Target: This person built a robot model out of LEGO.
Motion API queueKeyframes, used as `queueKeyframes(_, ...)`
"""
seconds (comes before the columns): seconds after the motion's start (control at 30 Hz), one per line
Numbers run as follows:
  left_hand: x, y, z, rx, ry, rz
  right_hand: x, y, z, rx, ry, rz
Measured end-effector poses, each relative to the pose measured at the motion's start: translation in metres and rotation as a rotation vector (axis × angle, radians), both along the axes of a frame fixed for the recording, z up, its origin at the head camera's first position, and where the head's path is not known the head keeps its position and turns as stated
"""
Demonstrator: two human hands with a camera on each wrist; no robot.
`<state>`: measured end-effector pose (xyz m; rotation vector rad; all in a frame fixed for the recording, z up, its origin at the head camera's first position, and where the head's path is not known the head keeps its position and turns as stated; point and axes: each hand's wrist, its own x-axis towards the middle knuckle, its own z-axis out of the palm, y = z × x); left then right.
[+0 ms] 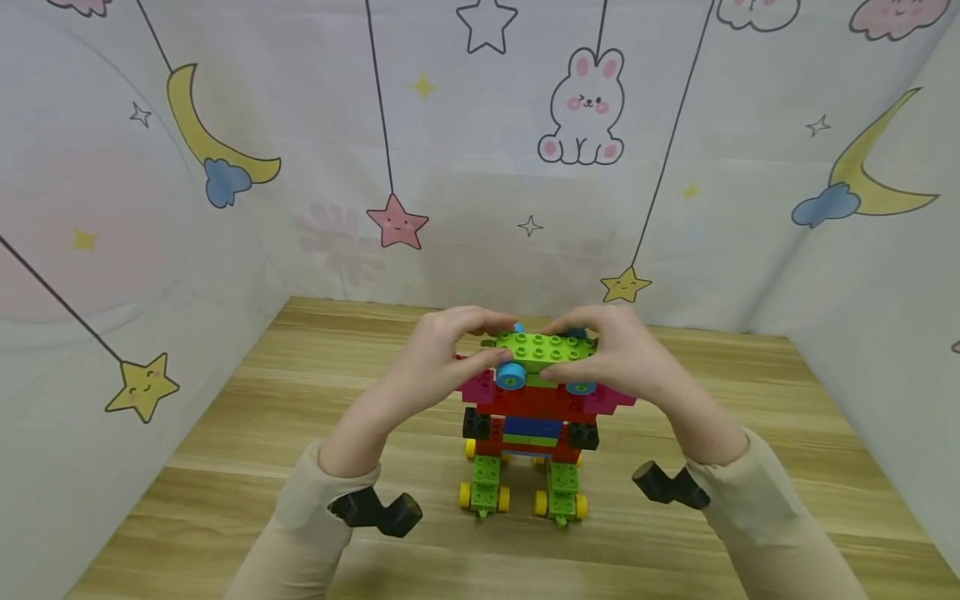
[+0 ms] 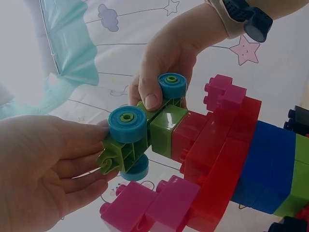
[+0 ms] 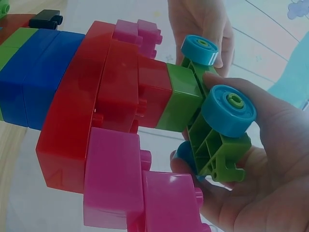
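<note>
A lime-green wheeled toy-brick base (image 1: 546, 348) with blue wheels lies across the top of a brick figure. My left hand (image 1: 450, 346) pinches its left end between thumb and fingers, while my right hand (image 1: 626, 354) holds the right end the same way. Beneath it, a green block (image 2: 166, 126) meets the base, stacked on red bricks (image 3: 120, 77). Pink bricks (image 3: 113, 174) stick out at the sides. Lower down come blue bricks (image 1: 534, 427), black bricks (image 1: 477, 423) and two green legs (image 1: 486, 475) on yellow wheels. Fingers partly cover the base's ends.
The figure stands on a wood-grain table (image 1: 247, 467). A white cloth (image 1: 480, 167) printed with moons, stars and a rabbit hangs behind and along both sides. Black devices (image 1: 375, 510) are strapped at both wrists.
</note>
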<state>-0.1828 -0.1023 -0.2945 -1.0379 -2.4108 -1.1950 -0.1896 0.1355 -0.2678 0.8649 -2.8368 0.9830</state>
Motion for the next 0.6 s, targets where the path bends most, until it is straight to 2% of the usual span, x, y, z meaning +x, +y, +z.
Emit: queueKeyframes(0.6, -0.0004, 0.0011, 0.0000, 0.024, -0.004, 0.011, -0.0005, 0.0005, -0.0023, -0.017, -0.017, -0.012)
